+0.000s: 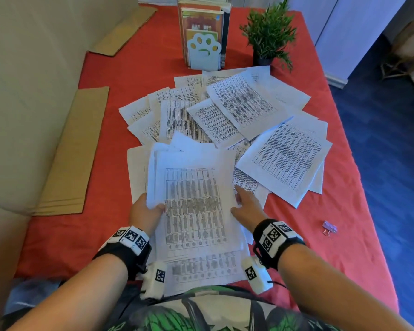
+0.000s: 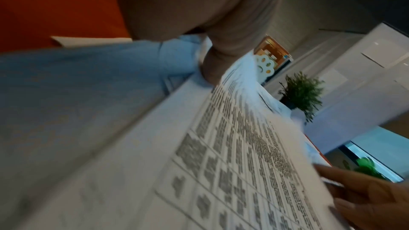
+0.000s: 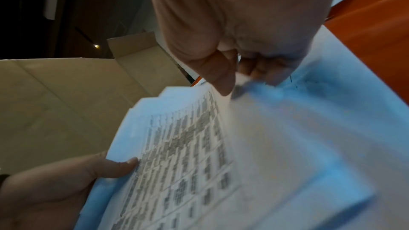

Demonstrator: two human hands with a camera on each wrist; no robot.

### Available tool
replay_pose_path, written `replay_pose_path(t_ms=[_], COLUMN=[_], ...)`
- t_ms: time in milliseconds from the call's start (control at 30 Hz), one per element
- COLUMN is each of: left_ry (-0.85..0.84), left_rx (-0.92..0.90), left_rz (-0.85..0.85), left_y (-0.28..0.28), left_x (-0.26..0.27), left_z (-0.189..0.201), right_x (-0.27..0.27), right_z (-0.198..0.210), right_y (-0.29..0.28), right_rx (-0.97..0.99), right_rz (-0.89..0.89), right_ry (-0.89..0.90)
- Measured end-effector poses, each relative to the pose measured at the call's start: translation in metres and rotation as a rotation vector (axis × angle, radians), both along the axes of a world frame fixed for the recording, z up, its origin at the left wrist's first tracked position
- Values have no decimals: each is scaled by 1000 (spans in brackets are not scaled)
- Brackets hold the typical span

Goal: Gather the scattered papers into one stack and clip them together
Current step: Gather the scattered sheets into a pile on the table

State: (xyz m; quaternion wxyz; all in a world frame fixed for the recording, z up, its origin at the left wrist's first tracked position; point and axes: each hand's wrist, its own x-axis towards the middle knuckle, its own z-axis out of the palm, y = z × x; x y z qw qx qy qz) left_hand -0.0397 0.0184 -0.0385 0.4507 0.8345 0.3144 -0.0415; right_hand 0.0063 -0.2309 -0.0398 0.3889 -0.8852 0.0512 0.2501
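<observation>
- Cardboard first, far left: flat brown cardboard sheets [image 1: 74, 151] lie along the edge of the red bench [image 1: 58, 240], out of play.
- Left hand [image 1: 145, 212] next: thumb on top, fingers underneath, gripping the left edge of the gathered stack [image 1: 194, 211]. My read is that this hand is the anchor, keeping the collected sheets together while the other one feeds in more.
- That stack sits front and centre, just before the person's body, its near end hanging over the bench edge. Long axis runs away from the person, the printed table reading upright to them. Top edges are stepped and uneven, so squaring is still to come.
- Right hand [image 1: 247, 203] now: thumb on top of the stack's right edge, fingers curled below it, pinching paper in the wrist view. Whether that is the stack itself or a fresh sheet sliding in, I cannot tell.
- Beyond and to the right, loose papers [image 1: 237, 111] fan out overlapping at every angle, so plenty is left to gather.
- Behind them, a paw-shaped bookend [image 1: 204, 51] with books, then a potted plant [image 1: 269, 34].
- Far right, alone on the cloth and well apart from the papers: the pink binder clip [image 1: 329, 227], waiting for the final step.
</observation>
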Motion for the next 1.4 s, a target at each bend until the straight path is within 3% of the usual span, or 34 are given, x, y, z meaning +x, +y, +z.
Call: replay_pose_path(t_ms=[100, 167, 267, 433, 533, 633, 700, 1000, 1167, 1300, 1400], left_ry=[21, 103, 94, 38, -17, -8, 7, 8, 40, 35, -13], left_rx=[139, 264, 170, -25, -40, -67, -141, -319, -229, -202, -152], left_rz=[140, 182, 192, 70, 34, 67, 102, -73, -115, -154, -176], left_y=[11, 16, 20, 14, 13, 18, 22, -6, 0, -1, 1], left_x=[-2, -3, -1, 3, -3, -7, -7, 3, 0, -3, -3], left_z=[-2, -2, -3, 4, 9, 13, 14, 10, 10, 8, 12], right_x=[-1, 0, 0, -1, -1, -1, 0, -4, -2, -3, 2], right_z=[-1, 1, 1, 2, 5, 2, 0, 0, -5, -5, -11], right_y=[-1, -2, -1, 2, -4, -13, -16, 8, 2, 3, -1], right_rx=[-259, -266, -257, -213, -69, -219, -243, 19, 57, 158, 183], right_rz=[-40, -21, 141, 374, 246, -63, -168, 58, -46, -2, -32], right_ry=[-24, -63, -61, -88, -79, -171, -122, -10, -19, 73, 25])
